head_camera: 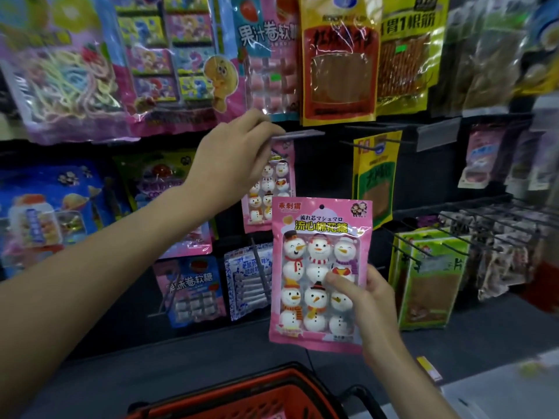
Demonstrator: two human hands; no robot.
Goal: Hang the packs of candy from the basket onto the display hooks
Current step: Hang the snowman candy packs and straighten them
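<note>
Dark display racking (429, 176) carries rows of hooks hung with snack packs; a candy pack (267, 55) at its upper edge reads 果汁卷软糖. The right hand (363, 300) grips the lower right corner of a pink pack (314, 261) printed 流心棉花糖. Six snowman marshmallows show through its window. It is held upright, clear of the racking, above the red basket (272, 385). The left hand (233, 158) pinches the grey label strip (298, 134) at a hook's front end, where a matching pack (272, 189) hangs. Toward the right edge, long hooks (472, 222) jut forward.
</note>
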